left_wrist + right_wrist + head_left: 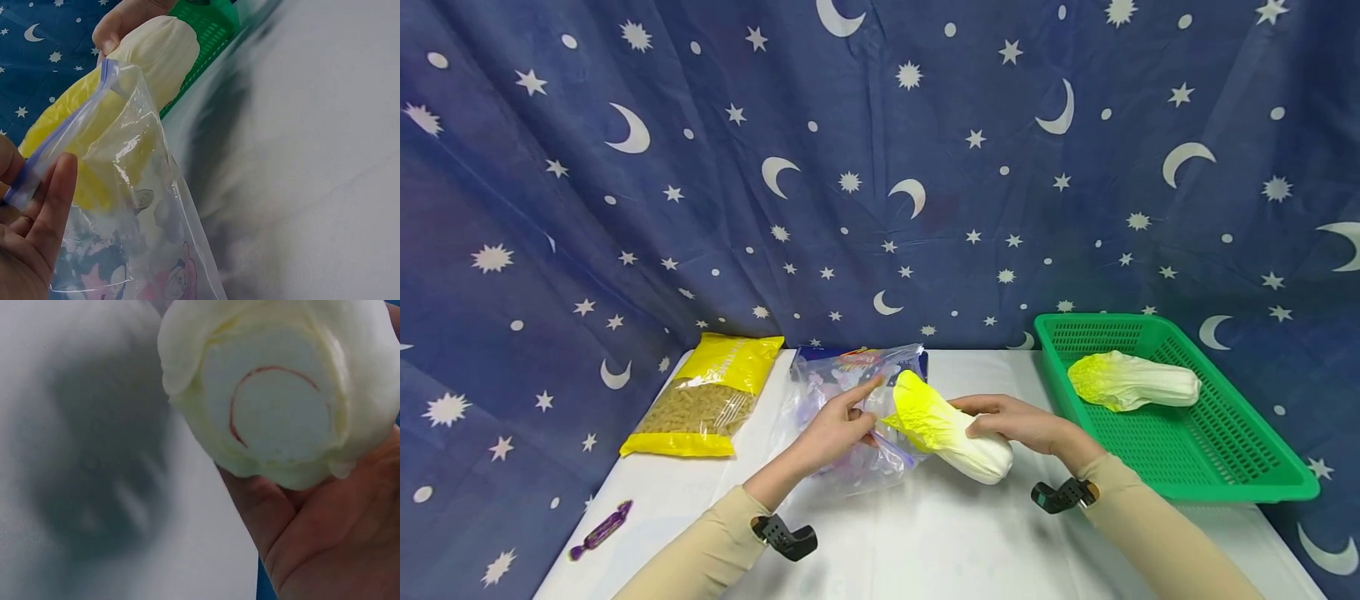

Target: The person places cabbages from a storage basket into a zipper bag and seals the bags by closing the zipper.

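A napa cabbage, white at the base and yellow at its leafy end, is gripped by my right hand above the table. Its round cut base faces the right wrist camera. My left hand pinches the purple-edged mouth of a clear zip bag. In the left wrist view, the bag's purple zip crosses the cabbage, whose yellow leaves show through the clear plastic. Printed figures mark the bag's lower part.
A green basket at the right holds another cabbage. A yellow pasta bag lies at the left, with a purple-wrapped candy nearer the front. Behind the zip bag lies a dark blue package. A starry curtain hangs behind.
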Tool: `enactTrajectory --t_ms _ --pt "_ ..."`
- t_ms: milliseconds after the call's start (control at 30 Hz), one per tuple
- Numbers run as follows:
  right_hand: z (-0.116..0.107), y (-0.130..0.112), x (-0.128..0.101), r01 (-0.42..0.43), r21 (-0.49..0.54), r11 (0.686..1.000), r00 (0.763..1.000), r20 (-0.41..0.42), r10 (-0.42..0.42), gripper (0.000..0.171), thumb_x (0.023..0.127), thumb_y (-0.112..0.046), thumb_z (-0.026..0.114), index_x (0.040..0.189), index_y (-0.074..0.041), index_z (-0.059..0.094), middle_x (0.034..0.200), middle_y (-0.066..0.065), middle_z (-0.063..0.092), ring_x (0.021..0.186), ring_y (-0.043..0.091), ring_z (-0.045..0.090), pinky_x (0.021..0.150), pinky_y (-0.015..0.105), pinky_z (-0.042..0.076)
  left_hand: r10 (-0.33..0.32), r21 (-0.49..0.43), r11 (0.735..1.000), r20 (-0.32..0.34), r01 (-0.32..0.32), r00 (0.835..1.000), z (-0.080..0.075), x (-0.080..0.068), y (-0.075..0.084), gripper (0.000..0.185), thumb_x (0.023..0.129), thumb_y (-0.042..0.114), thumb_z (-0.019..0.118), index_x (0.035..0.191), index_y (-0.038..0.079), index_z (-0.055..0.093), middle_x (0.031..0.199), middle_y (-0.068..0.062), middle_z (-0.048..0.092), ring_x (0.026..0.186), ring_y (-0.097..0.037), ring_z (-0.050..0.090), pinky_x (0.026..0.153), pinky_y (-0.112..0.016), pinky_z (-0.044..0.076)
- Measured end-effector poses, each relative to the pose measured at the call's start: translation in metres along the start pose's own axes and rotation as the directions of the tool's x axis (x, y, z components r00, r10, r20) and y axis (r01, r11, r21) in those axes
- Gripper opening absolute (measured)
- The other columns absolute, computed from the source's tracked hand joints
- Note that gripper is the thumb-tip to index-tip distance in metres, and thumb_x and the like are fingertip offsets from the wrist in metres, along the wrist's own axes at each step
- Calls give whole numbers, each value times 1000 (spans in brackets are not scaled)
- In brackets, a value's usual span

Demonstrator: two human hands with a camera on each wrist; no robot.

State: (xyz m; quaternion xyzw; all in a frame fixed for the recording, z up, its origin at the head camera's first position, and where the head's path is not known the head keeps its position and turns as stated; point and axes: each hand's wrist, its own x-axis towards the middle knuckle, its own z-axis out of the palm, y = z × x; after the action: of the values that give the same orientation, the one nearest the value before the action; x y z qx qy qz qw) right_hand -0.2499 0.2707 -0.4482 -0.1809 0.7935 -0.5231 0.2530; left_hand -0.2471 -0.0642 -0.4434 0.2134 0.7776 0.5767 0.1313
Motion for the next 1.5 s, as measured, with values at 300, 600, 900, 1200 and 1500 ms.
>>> enactTrajectory --t_ms 300,600,900,1200,1500 --pt "3 -8 2 -69 -134 989 997 -45 64 57 93 -36 71 146 -21 59 145 6 57 134 29 48 104 45 43 59 106 993 -34 -56 998 3 -1 4 63 100 7 54 160 13 35 120 -18 64 73 -36 70 73 -44 61" --pt "4 -13 8 -119 -146 982 989 -102 105 55 93 -36 70 142 -15 63 141 10 59 107 24 58 85 37 52 82 258 962 35 -89 996 9 -5 14 65 99 7 54 161 15 35 165 -4 32 70 -26 68 55 -28 52" --pt "8 -21 9 -151 13 988 978 -144 151 60 95 -36 66 145 -5 58 124 12 66 88 21 64 72 35 56 73 267 959 74 -90 995 19 -4 10 67 99 6 55 161 17 34 165 -1 31 70 -32 68 56 -29 53" --pt "10 -22 10 -158 238 958 967 -157 198 61 98 -33 61 148 1 52 101 10 70 74 16 67 64 27 57 80 283 954 74 -98 994 22 -4 10 64 99 7 54 160 17 36 164 1 33 68 -24 69 56 -28 54" --pt "18 -17 17 -217 429 877 935 -167 313 58 97 -39 60 140 -1 54 98 11 67 79 20 68 67 31 59 62 241 967 76 -79 995 27 -4 9 68 96 5 53 161 17 34 164 -2 33 68 -30 71 54 -27 52"
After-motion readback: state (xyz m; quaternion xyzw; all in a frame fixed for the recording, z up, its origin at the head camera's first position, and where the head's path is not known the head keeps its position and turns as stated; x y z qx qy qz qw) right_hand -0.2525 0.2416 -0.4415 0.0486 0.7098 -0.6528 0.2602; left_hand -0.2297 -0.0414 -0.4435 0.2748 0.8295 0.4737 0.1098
